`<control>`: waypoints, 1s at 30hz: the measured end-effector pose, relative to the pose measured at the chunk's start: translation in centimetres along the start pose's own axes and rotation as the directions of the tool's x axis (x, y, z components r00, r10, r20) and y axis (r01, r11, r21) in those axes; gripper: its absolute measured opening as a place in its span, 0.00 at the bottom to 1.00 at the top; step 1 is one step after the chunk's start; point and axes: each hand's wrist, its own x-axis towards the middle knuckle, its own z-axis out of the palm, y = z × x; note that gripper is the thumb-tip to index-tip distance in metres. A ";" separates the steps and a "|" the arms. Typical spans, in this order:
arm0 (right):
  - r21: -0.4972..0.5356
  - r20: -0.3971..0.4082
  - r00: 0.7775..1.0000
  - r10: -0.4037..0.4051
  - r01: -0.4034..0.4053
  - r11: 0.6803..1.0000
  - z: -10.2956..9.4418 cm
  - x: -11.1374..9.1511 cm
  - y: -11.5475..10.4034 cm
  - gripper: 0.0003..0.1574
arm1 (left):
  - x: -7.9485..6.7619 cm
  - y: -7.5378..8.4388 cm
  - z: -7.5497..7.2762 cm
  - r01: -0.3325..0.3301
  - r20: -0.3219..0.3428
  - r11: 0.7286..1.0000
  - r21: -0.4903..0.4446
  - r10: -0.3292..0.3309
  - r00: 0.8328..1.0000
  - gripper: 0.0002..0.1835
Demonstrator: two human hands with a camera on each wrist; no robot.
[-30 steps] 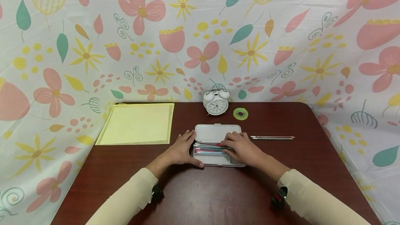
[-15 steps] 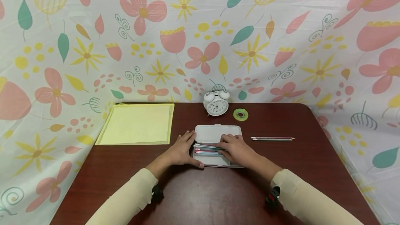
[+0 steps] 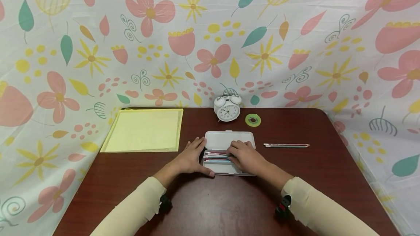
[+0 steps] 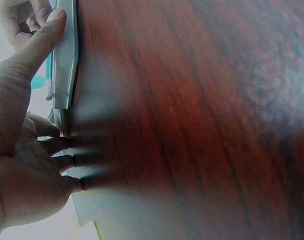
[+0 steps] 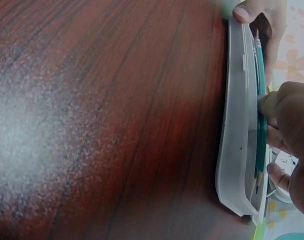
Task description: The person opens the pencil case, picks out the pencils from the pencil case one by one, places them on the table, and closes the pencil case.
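A white pencil case (image 3: pixel 220 169) lies on the table with its lid tipped back. Inside it are several pencils (image 3: pixel 214 160), teal, red and blue. My left hand (image 3: pixel 188 158) steadies the case's left end, its thumb on the front edge and its fingers stretched out beside it. The fingers of my right hand (image 3: pixel 246 157) are bent over the pencils' right part and hide it. In the right wrist view, the right hand (image 5: pixel 294 122) pinches at teal pencils (image 5: pixel 261 65) between thumb and fingers, low in the case.
Two pencils (image 3: pixel 286 145) lie side by side right of the case. Behind stand a white alarm clock (image 3: pixel 228 111) and a green tape roll (image 3: pixel 253 120). Yellow paper sheets (image 3: pixel 144 130) lie at the left. A flowered cloth (image 3: pixel 210 46) surrounds the brown table (image 3: pixel 210 207).
My right hand has moved a little left along the case, and the pencils under it have shifted and sunk lower. The left hand stays where it was.
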 end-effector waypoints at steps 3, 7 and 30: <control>-0.004 -0.001 1.000 -0.009 0.009 1.000 0.0 0.0 0.0 0.07 | 0.0 0.0 0.0 -0.002 -0.001 1.000 0.000 0.002 1.000 0.78; -0.006 -0.001 1.000 -0.014 0.014 1.000 0.1 0.1 -0.1 0.08 | 0.0 -0.1 0.0 -0.001 0.002 1.000 0.002 0.001 1.000 0.78; -0.019 -0.048 0.998 -0.028 0.027 0.999 -0.6 1.2 0.0 0.06 | 0.1 -0.1 0.1 -0.001 -0.005 1.000 0.002 0.001 1.000 0.78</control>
